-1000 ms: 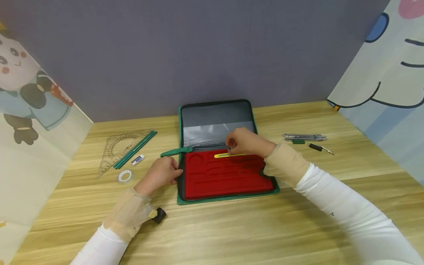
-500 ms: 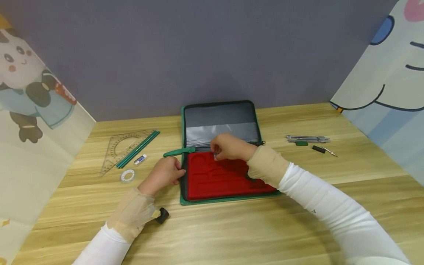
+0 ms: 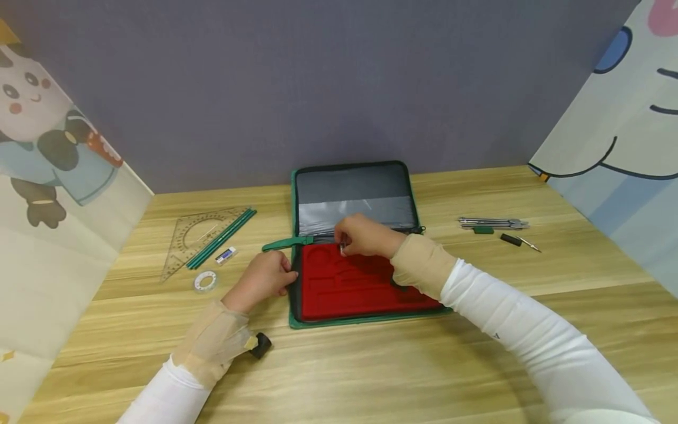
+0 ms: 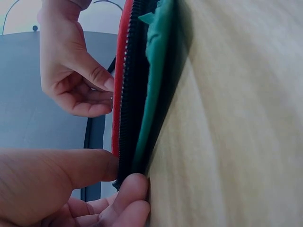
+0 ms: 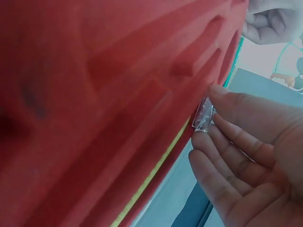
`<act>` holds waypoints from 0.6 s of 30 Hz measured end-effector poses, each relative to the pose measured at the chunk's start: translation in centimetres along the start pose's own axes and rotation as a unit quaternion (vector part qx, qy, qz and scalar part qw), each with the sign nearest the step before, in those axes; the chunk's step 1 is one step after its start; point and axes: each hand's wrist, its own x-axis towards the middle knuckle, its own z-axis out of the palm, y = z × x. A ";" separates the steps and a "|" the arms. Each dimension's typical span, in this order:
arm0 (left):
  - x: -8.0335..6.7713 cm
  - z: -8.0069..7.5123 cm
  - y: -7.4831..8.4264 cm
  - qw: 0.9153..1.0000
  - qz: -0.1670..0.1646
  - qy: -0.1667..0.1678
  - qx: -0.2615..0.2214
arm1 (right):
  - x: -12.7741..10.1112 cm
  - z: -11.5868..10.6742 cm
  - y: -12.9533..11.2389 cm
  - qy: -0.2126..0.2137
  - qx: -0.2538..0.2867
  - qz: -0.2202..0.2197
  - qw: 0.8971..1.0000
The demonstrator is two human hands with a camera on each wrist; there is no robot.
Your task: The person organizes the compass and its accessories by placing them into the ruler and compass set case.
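A green zip case [image 3: 365, 321] lies unfolded on the table, its lower half lined with a red moulded tray [image 3: 365, 297]. My left hand [image 3: 261, 278] pinches the left edge of the case, thumb and fingertips on either side of it in the left wrist view. Over the tray's upper left, my right hand [image 3: 365, 235] pinches a small clear plastic box [image 5: 203, 115] between thumb and fingers, close against the red surface; its contents are unclear. A yellow utility knife [image 5: 154, 172] lies in a tray slot, mostly hidden by the right hand in the head view.
At left lie a clear set square [image 3: 182, 238], green pencils [image 3: 222, 238], an eraser [image 3: 226, 255] and a tape roll [image 3: 205, 281]. At right are metal compasses [image 3: 492, 223], a green block [image 3: 483, 230], a black piece [image 3: 511, 239] and a thin metal-tipped part [image 3: 529, 244].
The right hand has moved left along the tray's top, from the yellow knife to the upper left, with the small clear box. The left hand stays on the case's edge.
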 end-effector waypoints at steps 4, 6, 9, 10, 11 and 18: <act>-0.1 0.0 0.1 1.000 0.002 0.004 0.004 | 0.0 0.2 0.1 0.006 0.002 -0.002 1.000; -0.2 0.0 0.1 1.000 0.005 0.008 0.008 | -0.1 0.3 0.0 0.008 0.004 -0.001 1.000; -0.2 -0.1 0.2 1.000 0.010 0.012 0.012 | -0.2 0.4 -0.1 0.011 0.006 0.000 1.000; -0.2 -0.1 0.2 1.000 0.011 0.013 0.013 | -0.2 0.5 -0.1 0.011 0.007 0.001 1.000; -0.2 -0.1 0.2 1.000 0.011 0.012 0.013 | -0.3 0.5 -0.2 0.011 0.009 0.003 1.000; 0.0 -0.1 0.1 1.000 0.007 0.006 0.011 | -0.5 0.6 -0.7 0.015 -0.001 0.008 1.000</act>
